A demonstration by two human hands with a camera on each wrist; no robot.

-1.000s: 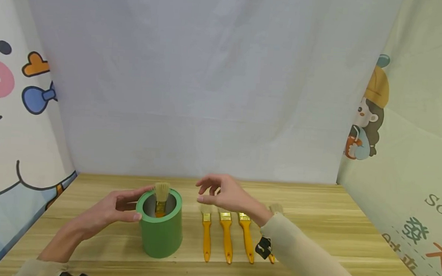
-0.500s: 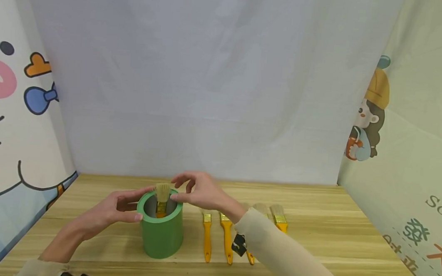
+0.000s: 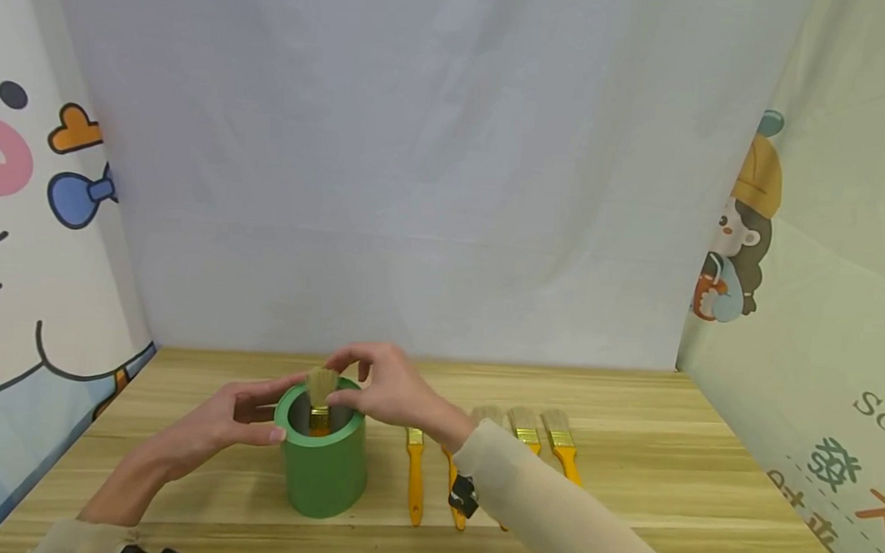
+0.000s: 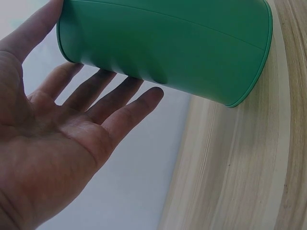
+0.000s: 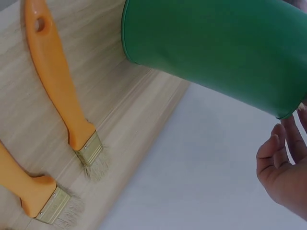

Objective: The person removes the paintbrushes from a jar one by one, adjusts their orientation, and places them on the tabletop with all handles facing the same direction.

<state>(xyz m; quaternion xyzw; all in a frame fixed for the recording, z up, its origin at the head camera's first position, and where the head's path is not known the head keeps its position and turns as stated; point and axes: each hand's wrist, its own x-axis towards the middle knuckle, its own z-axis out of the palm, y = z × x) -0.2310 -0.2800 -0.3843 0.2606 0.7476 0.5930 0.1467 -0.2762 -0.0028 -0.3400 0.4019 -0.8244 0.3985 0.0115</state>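
A green cylindrical can (image 3: 324, 481) stands upright at the left of the wooden table. Inside it a paintbrush (image 3: 318, 416) stands bristles up, its orange handle mostly hidden by the can wall. My left hand (image 3: 213, 419) holds the can from the left, thumb at the rim and fingers spread along the far side; in the left wrist view its fingertips meet the can's wall (image 4: 168, 43). Over the rim, my right hand (image 3: 391, 391) pinches that brush by its pale bristles between thumb and fingers. The right wrist view shows this hand (image 5: 288, 172) by the can's mouth, its grip partly cut off.
Several more orange-handled paintbrushes lie in a row to the right of the can, among them a narrow one (image 3: 414, 484) and a wider one (image 3: 564, 454). My right forearm crosses over part of the row. A pale curtain (image 3: 417, 183) hangs behind the table (image 3: 627, 487).
My right hand has moved left from above the row of brushes to the can and closed on the bristles of the brush inside. The left hand and the can have stayed in place.
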